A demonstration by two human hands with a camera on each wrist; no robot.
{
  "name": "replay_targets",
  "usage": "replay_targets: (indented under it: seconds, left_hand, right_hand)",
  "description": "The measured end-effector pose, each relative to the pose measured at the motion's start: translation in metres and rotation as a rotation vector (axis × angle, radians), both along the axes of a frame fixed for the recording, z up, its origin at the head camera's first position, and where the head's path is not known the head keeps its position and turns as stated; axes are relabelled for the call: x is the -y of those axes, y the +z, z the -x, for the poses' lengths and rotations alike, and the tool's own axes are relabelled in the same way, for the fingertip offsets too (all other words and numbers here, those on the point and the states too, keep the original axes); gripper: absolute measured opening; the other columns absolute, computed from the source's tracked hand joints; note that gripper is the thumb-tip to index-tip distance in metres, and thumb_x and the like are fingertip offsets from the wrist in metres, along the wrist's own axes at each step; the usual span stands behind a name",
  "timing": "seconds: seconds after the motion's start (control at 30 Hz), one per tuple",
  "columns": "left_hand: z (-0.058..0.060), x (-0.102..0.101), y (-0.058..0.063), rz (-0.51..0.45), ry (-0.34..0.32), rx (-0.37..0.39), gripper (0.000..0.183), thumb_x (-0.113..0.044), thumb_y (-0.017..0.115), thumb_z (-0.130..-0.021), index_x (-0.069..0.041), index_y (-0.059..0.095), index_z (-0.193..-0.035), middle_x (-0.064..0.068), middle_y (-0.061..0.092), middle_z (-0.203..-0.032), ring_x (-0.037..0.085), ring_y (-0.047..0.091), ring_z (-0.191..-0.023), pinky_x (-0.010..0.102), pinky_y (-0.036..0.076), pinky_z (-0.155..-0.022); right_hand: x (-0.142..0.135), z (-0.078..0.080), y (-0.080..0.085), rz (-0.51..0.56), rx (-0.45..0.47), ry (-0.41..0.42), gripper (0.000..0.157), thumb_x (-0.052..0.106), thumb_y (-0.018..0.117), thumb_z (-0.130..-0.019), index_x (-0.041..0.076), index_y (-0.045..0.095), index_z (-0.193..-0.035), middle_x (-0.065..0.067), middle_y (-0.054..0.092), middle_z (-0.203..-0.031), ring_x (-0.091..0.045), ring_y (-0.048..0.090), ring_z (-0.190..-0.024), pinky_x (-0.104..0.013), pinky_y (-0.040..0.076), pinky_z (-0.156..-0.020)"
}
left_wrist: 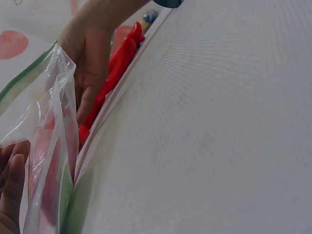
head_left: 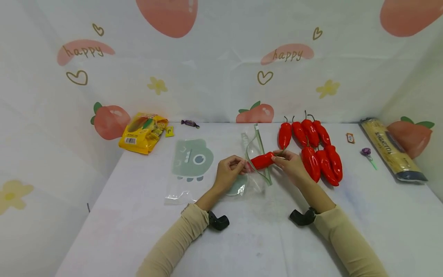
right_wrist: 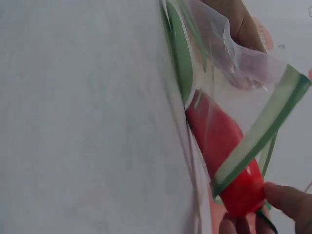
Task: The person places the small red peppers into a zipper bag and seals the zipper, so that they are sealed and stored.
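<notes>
A clear zip bag (head_left: 238, 190) with a green dinosaur print lies on the table, its green-edged mouth lifted and spread toward the right. My left hand (head_left: 228, 172) pinches the bag near that mouth. In the right wrist view, a red chili pepper (right_wrist: 219, 131) is partly inside the bag, tip first, with its stem end outside. My right hand (head_left: 290, 165) grips this pepper at the stem end, thumb and fingers around it. Clear plastic partly covers the left fingers (left_wrist: 14, 185) in the left wrist view.
Several red peppers (head_left: 310, 163) lie right of the right hand. Farther right are a small orange packet (head_left: 350, 138), a lollipop (head_left: 366, 152) and a spaghetti pack (head_left: 391, 150). At the back left sit a yellow bag (head_left: 138, 134), a small yellow packet (head_left: 169, 131) and a purple-wrapped candy (head_left: 190, 123).
</notes>
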State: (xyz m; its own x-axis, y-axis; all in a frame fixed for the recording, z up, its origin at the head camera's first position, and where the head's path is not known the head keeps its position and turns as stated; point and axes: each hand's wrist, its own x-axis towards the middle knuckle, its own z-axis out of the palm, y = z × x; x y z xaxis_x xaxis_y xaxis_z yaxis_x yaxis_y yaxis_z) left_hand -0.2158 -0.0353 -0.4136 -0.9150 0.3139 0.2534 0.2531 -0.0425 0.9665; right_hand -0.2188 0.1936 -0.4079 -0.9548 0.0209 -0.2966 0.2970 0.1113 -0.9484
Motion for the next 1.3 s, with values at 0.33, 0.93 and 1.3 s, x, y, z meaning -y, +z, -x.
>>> replay_targets:
  seconds: [0.33,0.93,1.3]
  left_hand:
    - [0.001,0.001,-0.003,-0.021,-0.034,0.025,0.019,-0.005,0.056,-0.09,0.014,0.059,-0.093,0.035,0.063,-0.084,0.008,0.064,-0.066,0.037,0.057,-0.069]
    - [0.002,0.004,-0.005,0.001,-0.009,0.005,0.019,-0.005,0.056,-0.09,0.013,0.06,-0.094,0.033,0.063,-0.083,0.008,0.063,-0.065,0.029,0.058,-0.066]
    - [0.002,0.001,-0.006,-0.019,-0.026,0.007,0.019,-0.004,0.056,-0.09,0.015,0.059,-0.093,0.035,0.062,-0.083,0.007,0.063,-0.064,0.019,0.055,-0.062]
  right_hand:
    - [0.009,0.001,-0.012,-0.39,-0.066,0.101,0.043,0.036,0.063,-0.085,0.005,0.063,-0.115,-0.012,0.067,-0.104,-0.018,0.052,-0.084,-0.021,0.046,-0.066]
    - [-0.058,-0.004,0.011,-0.35,-0.253,-0.243,0.052,0.036,0.053,-0.091,0.012,0.043,-0.136,-0.012,0.048,-0.137,-0.005,0.052,-0.116,-0.015,0.044,-0.095]
    - [-0.069,-0.002,0.002,-0.476,-0.09,-0.167,0.059,0.031,0.05,-0.094,0.011,0.026,-0.144,-0.02,0.031,-0.146,-0.039,0.03,-0.133,-0.05,0.037,-0.104]
